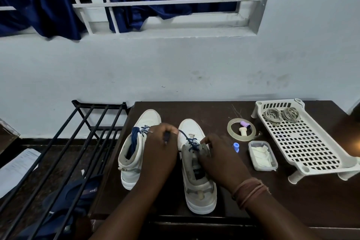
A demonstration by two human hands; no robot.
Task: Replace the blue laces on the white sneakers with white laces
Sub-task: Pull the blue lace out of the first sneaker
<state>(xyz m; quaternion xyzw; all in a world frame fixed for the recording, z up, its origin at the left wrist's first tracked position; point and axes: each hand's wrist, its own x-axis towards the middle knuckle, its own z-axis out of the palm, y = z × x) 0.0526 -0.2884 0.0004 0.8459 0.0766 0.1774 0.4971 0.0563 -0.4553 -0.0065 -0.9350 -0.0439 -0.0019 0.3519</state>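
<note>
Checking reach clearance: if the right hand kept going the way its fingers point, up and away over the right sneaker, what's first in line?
Probably the right sneaker's toe, just beyond the right hand; past that, bare table, then wall. Depth is unclear.

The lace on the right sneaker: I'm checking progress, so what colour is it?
Dark blue lace, seen in the head view, so not yet replaced.

Bare forearms — brown thread bands (250,191) wrap the right wrist.
</note>
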